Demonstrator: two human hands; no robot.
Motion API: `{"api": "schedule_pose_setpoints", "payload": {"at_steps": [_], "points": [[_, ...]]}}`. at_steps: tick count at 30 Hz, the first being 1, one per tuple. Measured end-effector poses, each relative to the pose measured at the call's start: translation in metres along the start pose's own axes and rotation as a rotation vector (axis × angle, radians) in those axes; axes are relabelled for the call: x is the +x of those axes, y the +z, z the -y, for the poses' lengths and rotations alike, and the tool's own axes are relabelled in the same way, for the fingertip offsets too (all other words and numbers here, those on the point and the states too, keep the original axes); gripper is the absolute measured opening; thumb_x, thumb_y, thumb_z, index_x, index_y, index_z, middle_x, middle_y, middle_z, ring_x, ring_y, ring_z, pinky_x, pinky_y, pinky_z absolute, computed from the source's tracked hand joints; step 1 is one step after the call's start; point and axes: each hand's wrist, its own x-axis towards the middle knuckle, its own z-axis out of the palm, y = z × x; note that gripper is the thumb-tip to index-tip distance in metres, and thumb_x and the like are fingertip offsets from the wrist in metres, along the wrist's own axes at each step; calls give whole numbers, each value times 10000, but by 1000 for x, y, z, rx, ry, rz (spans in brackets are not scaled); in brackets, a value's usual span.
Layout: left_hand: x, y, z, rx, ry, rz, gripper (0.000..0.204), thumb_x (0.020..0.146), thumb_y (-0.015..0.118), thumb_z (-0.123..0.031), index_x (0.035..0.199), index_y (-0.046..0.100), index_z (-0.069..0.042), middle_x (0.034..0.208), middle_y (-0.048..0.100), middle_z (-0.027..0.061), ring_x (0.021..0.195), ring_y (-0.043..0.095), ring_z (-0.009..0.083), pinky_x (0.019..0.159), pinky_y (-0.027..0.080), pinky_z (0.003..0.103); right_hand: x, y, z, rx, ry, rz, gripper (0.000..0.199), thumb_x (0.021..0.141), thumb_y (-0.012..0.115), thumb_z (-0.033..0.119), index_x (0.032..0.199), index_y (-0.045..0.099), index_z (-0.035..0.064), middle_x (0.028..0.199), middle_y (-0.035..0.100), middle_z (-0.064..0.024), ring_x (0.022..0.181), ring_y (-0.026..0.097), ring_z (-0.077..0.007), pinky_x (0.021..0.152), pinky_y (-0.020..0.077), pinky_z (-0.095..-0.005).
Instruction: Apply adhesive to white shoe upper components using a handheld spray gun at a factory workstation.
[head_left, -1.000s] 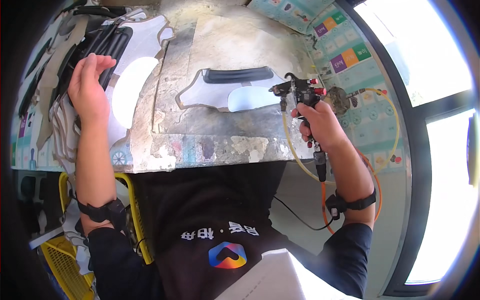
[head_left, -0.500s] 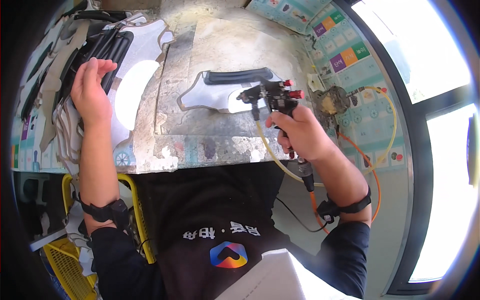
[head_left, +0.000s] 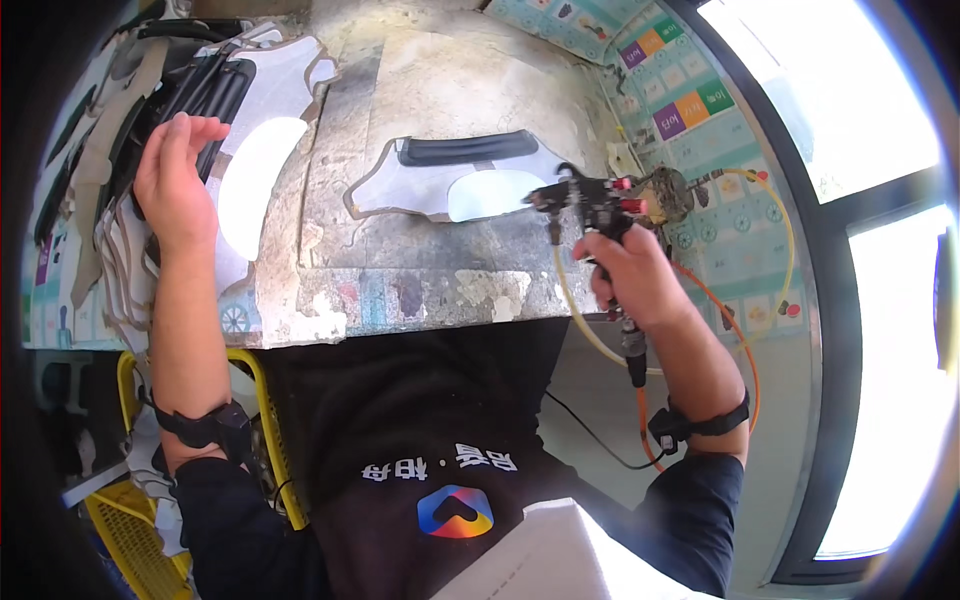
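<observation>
Spray gun (head_left: pixel 600 205) clenched in right grip (head_left: pixel 635 275); left grip (head_left: pixel 175 185) released, flat on shoe-upper stack (head_left: pixel 120 250).

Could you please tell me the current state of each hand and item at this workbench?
Left hand: open, resting flat on the stacked pieces.
Right hand: closed around the spray gun.
Spray gun: held, nozzle beside the flat piece.
Flat piece: lying flat on the bench.
</observation>
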Motion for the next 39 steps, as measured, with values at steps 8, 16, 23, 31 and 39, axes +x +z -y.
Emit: {"api": "schedule_pose_setpoints", "payload": {"at_steps": [8,16,23,31,39], "points": [[3,-3,2,-11,3,16,244,1033,543,-164,1003,648,54,944,685,144,914,669,243,928,522,391,-13,15,2,30,35,104,180,952,601,178,934,626,1,569,458,2,426,438,-108,392,327,-303],[-1,2,3,-19,0,23,242,1033,544,-163,1002,645,55,952,685,146,914,664,249,932,514,388,-10,-2,-10,96,14,-40,222,1008,544,164,893,623,-10,567,497,-13,429,473,-103,400,396,-278],[1,0,3,-5,8,40,230,1032,546,-155,1003,645,52,950,688,142,918,666,251,934,512,390,-14,10,-5,-19,-8,106,240,1002,552,188,886,637,-4,550,492,-9,439,482,-98,404,386,-283],[-2,0,5,-31,36,63,252,1036,535,-162,992,642,61,933,687,146,907,667,244,921,496,360,11,-36,-24,67,15,-109,212,1008,559,159,932,623,-28,746,586,-37,472,477,-92,423,438,-281],[2,-4,10,-10,18,63,239,1033,546,-152,1008,638,67,941,691,151,901,672,254,919,506,370,28,-25,-26,3,38,-46,219,989,572,188,898,593,-10,745,555,-34,491,480,-101,429,410,-292]]}}
